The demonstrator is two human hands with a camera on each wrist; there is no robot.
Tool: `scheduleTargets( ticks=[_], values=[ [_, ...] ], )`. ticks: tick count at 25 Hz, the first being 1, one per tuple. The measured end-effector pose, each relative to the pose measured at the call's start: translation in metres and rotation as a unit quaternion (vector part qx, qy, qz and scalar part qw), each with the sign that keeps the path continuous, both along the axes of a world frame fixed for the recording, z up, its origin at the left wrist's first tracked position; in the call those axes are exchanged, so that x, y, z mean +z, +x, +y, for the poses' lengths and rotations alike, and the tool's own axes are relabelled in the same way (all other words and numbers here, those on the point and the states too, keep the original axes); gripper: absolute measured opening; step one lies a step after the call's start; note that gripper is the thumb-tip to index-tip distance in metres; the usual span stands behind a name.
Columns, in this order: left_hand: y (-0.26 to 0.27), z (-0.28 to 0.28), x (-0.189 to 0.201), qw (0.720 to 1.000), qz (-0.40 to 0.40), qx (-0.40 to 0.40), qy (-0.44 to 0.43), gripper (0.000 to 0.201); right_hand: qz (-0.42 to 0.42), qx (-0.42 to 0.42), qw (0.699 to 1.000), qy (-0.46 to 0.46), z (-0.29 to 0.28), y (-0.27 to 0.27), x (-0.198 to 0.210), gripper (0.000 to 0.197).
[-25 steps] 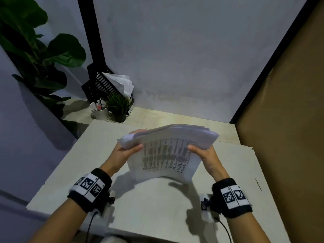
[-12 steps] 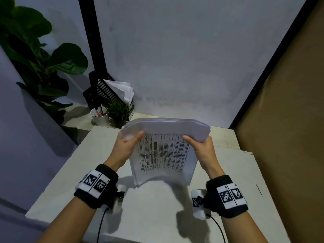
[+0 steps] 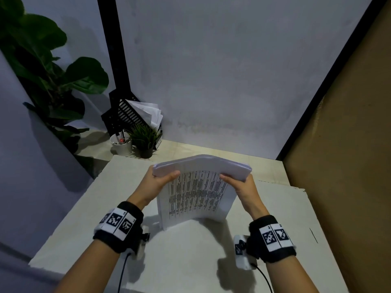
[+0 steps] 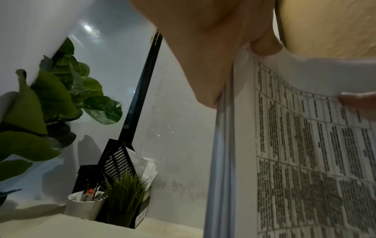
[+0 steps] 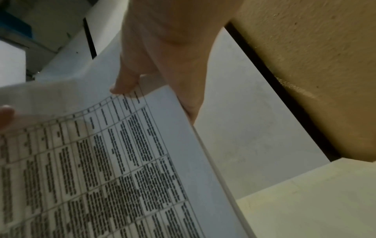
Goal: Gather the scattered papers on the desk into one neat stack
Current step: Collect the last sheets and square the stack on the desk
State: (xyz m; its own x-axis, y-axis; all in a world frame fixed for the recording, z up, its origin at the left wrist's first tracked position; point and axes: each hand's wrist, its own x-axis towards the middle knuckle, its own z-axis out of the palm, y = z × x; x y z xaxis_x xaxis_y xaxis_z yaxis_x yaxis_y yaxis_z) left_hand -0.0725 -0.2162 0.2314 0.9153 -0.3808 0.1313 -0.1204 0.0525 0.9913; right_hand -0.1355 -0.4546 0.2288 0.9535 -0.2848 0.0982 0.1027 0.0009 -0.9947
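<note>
A stack of printed papers stands on its lower edge on the white desk, its top curling away from me. My left hand grips the stack's upper left edge, thumb on the printed face. My right hand grips the upper right edge in the same way. In the left wrist view the stack fills the right side, its sheet edges lined up. The right wrist view shows my right thumb on the table-printed top sheet.
At the desk's back left corner stand a black file holder with papers, a white cup of pens and a small potted grass plant. A large leafy plant is at far left. A brown wall bounds the right side.
The stack has been turned more upright and set on its lower edge on the desk. Both hands moved closer together and kept their grip.
</note>
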Motion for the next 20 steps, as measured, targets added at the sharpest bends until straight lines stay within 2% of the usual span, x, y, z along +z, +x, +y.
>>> scheduleTargets(
  ticks=[2,5,6,8,10,16,20],
  values=[
    [0.002,0.000,0.005,1.000,-0.014,0.011,-0.018,0.059,-0.006,-0.005,1.000,-0.001,0.001,0.001,0.002,0.027],
    [0.000,-0.004,0.015,0.998,-0.043,0.025,-0.036,0.054,-0.020,-0.014,0.999,0.024,0.002,0.001,0.007,0.010],
    [-0.001,-0.007,0.017,0.998,-0.048,0.038,-0.033,0.051,-0.023,-0.016,0.999,0.033,0.004,0.003,0.010,0.010],
    [-0.001,-0.013,0.019,0.996,-0.052,0.060,-0.038,0.037,-0.027,-0.025,0.999,0.025,0.008,0.007,0.011,0.042],
    [0.001,-0.015,0.018,0.994,-0.058,0.074,-0.051,0.037,-0.040,-0.055,0.997,0.022,0.012,0.012,0.014,0.053],
    [0.006,-0.014,0.014,0.991,-0.078,0.088,-0.063,0.041,-0.048,-0.072,0.996,0.035,0.011,0.021,0.018,0.044],
    [0.003,-0.016,0.014,0.991,-0.082,0.091,-0.054,0.040,-0.031,-0.044,0.998,0.026,0.010,0.023,0.024,0.030]
  ],
)
